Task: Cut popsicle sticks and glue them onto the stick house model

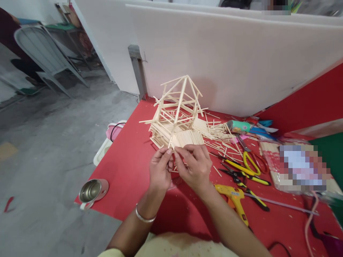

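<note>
A small house frame built of thin wooden sticks (178, 114) stands on the red table (128, 167), with a peaked roof frame and a flat stick deck at its front. My left hand (160, 169) and my right hand (194, 166) meet just in front of that deck. Both hands have their fingers pinched together at the deck's near edge, apparently on a thin stick, though I cannot make it out clearly. A silver bangle sits on my left wrist.
Loose sticks (223, 139) lie scattered right of the house. Scissors (252, 162), pliers (242, 178), a yellow glue gun (235, 201) and a glue tube (239, 126) lie to the right. A steel cup (89, 191) stands at the table's left corner. White partitions (227, 53) rise behind.
</note>
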Demonstrator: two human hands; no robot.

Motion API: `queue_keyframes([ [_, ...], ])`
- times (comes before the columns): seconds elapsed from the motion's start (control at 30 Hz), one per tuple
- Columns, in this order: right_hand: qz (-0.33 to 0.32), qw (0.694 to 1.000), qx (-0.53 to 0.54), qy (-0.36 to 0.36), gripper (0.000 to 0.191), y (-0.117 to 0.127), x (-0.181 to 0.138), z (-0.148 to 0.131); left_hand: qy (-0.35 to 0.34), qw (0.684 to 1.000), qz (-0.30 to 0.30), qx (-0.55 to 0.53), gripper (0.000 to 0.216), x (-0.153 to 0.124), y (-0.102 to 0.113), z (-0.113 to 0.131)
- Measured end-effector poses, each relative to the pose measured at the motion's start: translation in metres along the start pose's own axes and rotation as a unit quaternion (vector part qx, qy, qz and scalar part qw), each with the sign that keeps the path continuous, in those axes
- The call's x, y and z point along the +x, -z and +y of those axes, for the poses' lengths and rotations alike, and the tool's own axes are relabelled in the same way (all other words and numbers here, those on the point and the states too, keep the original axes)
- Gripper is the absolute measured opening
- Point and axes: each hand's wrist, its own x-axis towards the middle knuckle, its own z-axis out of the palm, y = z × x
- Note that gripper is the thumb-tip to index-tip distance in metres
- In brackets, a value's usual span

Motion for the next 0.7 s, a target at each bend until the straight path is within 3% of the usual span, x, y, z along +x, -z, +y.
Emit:
queue_keyframes([
  [0.33, -0.015, 1.0, -0.006, 0.002, 0.024, -0.0024, -0.0031, 0.0021, -0.006, 1.0, 0.001, 0.002, 0.031, 0.0008, 0.0001, -0.0029],
  [0.53, 0.008, 1.0, 0.01, 0.002, 0.042, -0.0019, -0.003, 0.0027, -0.005, 1.0, -0.001, 0.006, 0.03, 0.0004, 0.0005, -0.0035],
  [0.7, -0.001, 1.0, 0.026, -0.002, 0.04, -0.0028, -0.0061, 0.0052, -0.003, 1.0, 0.001, 0.003, 0.03, 0.0008, 0.0016, -0.0049],
])
